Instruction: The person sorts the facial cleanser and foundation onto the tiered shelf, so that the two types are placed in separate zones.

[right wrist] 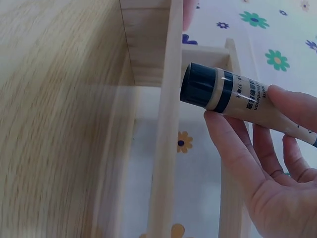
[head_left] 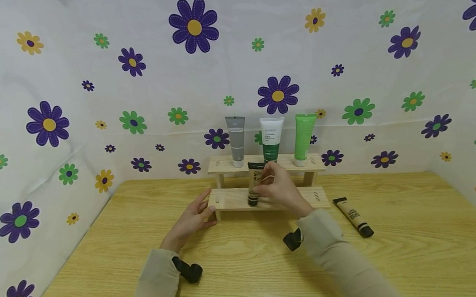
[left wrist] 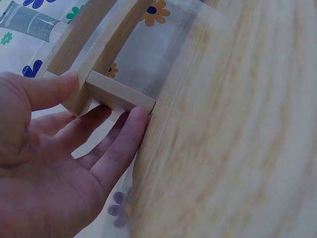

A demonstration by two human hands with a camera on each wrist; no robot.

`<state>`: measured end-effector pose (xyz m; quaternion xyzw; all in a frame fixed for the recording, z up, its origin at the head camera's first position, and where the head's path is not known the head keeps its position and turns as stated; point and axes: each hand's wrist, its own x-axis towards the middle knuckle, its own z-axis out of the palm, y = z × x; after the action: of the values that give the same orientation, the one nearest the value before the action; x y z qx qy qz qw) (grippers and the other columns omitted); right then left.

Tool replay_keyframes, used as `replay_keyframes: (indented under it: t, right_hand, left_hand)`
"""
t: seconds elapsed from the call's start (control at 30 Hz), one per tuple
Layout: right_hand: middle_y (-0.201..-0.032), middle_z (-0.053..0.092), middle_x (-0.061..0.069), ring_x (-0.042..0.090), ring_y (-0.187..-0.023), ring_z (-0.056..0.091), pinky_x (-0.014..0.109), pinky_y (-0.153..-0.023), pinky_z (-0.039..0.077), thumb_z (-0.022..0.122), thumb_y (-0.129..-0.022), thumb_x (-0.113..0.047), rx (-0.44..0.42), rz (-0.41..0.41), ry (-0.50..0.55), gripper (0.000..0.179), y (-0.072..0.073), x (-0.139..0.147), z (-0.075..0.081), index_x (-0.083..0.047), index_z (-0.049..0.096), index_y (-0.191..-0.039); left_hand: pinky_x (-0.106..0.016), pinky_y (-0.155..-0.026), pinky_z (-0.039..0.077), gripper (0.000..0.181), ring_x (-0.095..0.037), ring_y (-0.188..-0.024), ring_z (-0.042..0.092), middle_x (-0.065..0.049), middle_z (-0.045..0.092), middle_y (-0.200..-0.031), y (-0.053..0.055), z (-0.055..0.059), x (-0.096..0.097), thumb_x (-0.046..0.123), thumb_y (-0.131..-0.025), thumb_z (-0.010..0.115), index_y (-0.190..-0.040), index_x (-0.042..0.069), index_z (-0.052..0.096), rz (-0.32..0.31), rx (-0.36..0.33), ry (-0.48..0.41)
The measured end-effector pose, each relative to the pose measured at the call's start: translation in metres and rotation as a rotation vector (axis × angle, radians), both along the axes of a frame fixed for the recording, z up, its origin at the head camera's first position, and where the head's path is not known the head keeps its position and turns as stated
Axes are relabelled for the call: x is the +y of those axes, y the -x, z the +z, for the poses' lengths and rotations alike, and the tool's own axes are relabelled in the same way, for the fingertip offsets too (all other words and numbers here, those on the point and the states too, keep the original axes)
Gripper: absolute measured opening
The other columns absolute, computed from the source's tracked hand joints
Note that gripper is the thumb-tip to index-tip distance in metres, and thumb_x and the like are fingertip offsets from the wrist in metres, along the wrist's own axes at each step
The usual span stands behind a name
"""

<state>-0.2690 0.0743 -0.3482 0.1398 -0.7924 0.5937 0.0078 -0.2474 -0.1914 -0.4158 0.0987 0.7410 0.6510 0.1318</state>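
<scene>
A beige foundation tube (right wrist: 247, 96) with a black cap is pinched between the thumb and fingers of my right hand (head_left: 280, 186). In the head view it stands upright, cap down, close over the lower step of a two-tier wooden rack (head_left: 232, 202). My left hand (head_left: 191, 220) holds the left end of that lower step, the thumb at its front edge and the fingers against the end leg (left wrist: 121, 91). Along the upper step stand a grey tube (head_left: 236, 139), a white-and-green tube (head_left: 271, 137) and a bright green tube (head_left: 304, 138).
Right of the rack, a second beige tube (head_left: 353, 216) with a black cap lies flat on the wood-grain table (head_left: 236, 265). Behind the rack hangs a white cloth (head_left: 225, 68) printed with flowers, which also runs along both sides.
</scene>
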Motion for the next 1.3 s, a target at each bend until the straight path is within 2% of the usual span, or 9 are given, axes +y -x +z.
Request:
replay_keyframes:
  t: [0.2,0.37,0.5,0.93,1.17,1.3]
  right_hand:
    - [-0.113,0.061,0.026,0.036,-0.094,0.067,0.034,-0.077,0.060,0.074,-0.083,0.014,0.019,0.005,0.010,0.032,0.001,-0.010,-0.002,0.003,0.049,-0.099]
    - [-0.109,0.061,0.025,0.040,-0.095,0.066,0.038,-0.081,0.059,0.074,-0.082,0.015,0.060,0.004,0.020,0.033,0.002,-0.017,-0.006,0.003,0.048,-0.098]
    - [-0.107,0.061,0.025,0.041,-0.096,0.066,0.043,-0.085,0.058,0.074,-0.082,0.015,0.091,-0.004,0.006,0.034,0.002,-0.022,-0.008,0.003,0.048,-0.098]
    - [-0.105,0.059,0.018,0.037,-0.100,0.064,0.045,-0.088,0.056,0.075,-0.082,0.011,0.128,-0.016,-0.041,0.033,0.000,-0.031,-0.007,0.000,0.051,-0.101]
    - [-0.105,0.059,0.020,0.039,-0.101,0.064,0.044,-0.087,0.057,0.074,-0.082,0.012,0.128,0.029,-0.057,0.034,-0.002,-0.026,-0.007,0.003,0.051,-0.105]
    - [-0.107,0.058,0.021,0.040,-0.100,0.065,0.039,-0.083,0.059,0.071,-0.082,0.015,0.098,0.063,-0.029,0.036,-0.003,-0.022,-0.010,0.006,0.051,-0.111]
  left_hand:
    - [-0.050,-0.101,0.050,0.063,-0.048,-0.141,0.035,-0.029,0.020,-0.162,0.000,0.001,0.001,0.004,-0.109,0.042,-0.163,0.006,0.010,0.011,-0.004,0.002]
    - [-0.051,-0.101,0.051,0.062,-0.049,-0.141,0.036,-0.030,0.022,-0.161,0.000,0.001,0.001,0.003,-0.109,0.041,-0.163,0.005,0.010,0.014,-0.006,-0.001]
    - [-0.051,-0.101,0.051,0.063,-0.049,-0.140,0.037,-0.030,0.022,-0.161,-0.001,0.001,0.001,0.003,-0.109,0.041,-0.163,0.005,0.010,0.015,-0.008,-0.008]
    - [-0.049,-0.100,0.052,0.064,-0.048,-0.142,0.033,-0.030,0.019,-0.162,0.000,0.001,0.001,0.002,-0.109,0.043,-0.164,0.007,0.011,0.017,-0.016,-0.015]
    - [-0.049,-0.099,0.053,0.064,-0.048,-0.141,0.035,-0.029,0.021,-0.162,0.001,0.000,0.001,0.002,-0.108,0.044,-0.164,0.008,0.013,0.032,-0.017,-0.016]
    - [-0.049,-0.100,0.052,0.064,-0.048,-0.142,0.035,-0.030,0.020,-0.162,0.001,0.000,0.001,0.002,-0.108,0.043,-0.164,0.008,0.012,0.025,-0.018,-0.018]
